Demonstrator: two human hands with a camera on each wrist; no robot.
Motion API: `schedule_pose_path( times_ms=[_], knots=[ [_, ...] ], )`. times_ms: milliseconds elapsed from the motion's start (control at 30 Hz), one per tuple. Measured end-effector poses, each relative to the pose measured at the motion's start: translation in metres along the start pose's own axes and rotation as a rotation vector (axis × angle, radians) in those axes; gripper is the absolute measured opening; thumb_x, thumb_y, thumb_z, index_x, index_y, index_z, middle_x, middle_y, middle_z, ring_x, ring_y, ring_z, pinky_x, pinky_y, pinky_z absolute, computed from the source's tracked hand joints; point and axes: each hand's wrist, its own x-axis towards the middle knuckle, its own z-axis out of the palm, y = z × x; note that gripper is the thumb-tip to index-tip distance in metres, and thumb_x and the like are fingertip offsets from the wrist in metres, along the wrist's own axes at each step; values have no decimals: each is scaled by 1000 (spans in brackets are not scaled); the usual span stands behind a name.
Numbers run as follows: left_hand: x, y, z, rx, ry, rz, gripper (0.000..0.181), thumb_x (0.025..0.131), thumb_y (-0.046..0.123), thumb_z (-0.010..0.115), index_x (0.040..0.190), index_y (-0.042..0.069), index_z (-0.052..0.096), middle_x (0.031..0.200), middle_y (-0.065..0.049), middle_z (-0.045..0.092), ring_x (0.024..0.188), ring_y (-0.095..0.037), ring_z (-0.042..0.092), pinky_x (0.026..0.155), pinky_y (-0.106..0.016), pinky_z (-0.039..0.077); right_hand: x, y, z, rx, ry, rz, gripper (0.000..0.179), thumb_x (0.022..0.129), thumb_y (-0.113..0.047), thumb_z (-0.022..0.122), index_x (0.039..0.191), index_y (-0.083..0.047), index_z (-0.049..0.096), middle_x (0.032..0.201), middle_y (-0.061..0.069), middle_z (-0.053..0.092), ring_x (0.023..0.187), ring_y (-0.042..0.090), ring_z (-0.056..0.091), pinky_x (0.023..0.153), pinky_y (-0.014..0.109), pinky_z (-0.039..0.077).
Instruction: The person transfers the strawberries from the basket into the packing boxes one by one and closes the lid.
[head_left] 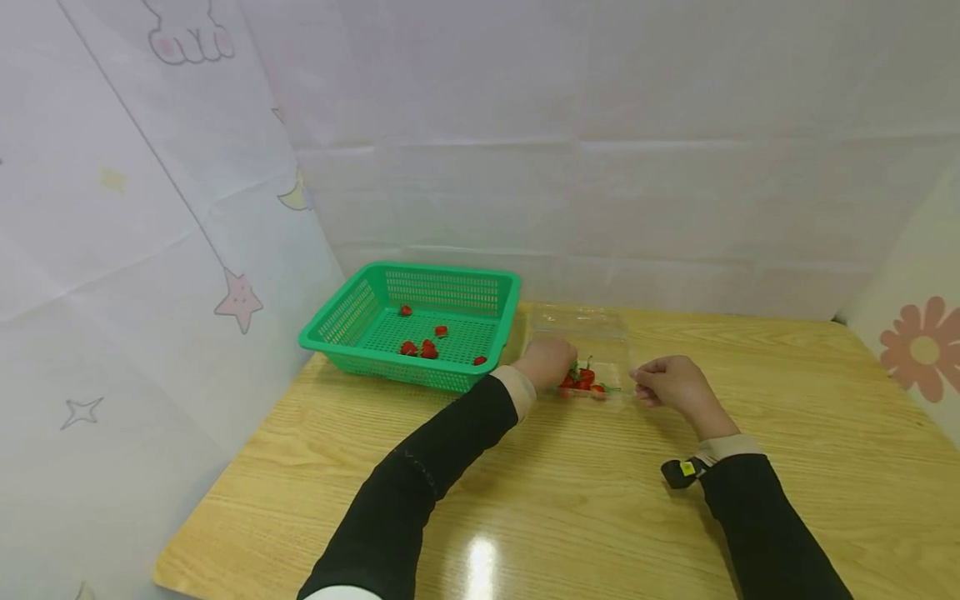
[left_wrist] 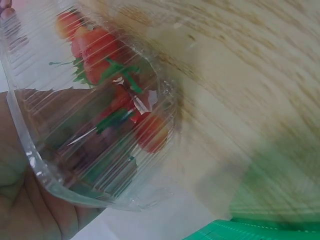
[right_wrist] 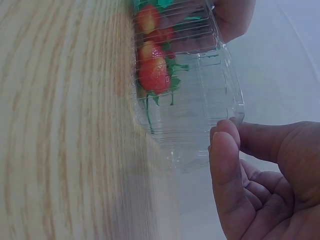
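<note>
Strawberries (head_left: 585,380), red with green leaves and stems, are lying in a clear plastic box (head_left: 617,350), bunched toward its near side in the head view. The box is resting on a pale wood-grain worktop (head_left: 570,492), just right of a green basket (head_left: 397,367). Further berries (head_left: 429,350) are sitting on the basket floor, some grouping near its front wall, others lying apart.

Left hand (head_left: 547,362): reaching over the box's left side, fingers going down inside among the fruit. In the left wrist view they are showing through ribbed, glare-streaked plastic; cannot tell whether they are gripping a berry or only touching the fruit.

Right hand (head_left: 675,385): pinching the box's edge between thumb and forefinger, near its right front corner, remaining fingers curling toward the palm. The right wrist view is showing the same contact.

Surroundings: both arms are wearing dark sleeves (head_left: 420,467) with pale cuffs (head_left: 516,392); a small black device (head_left: 679,473) with a yellow patch is sitting at the right cuff. A pale sheet (head_left: 600,133) is hanging behind the worktop, with a pink star (head_left: 239,300) showing at left and a red flower (head_left: 927,350) at right
</note>
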Motion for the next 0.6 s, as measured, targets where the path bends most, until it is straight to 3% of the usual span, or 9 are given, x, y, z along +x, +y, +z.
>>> schedule_pose_path(
  times_ms=[600],
  knots=[
    [1,0,2,-70,-20,-37,18,101,14,53,97,19,70,96,2,67,81,-12,62,60,-26,47,-1,0,-1,0,-3,7,38,102,-17,54,119,16,57,92,21,67,79,27,67,69,35,57]
  ],
)
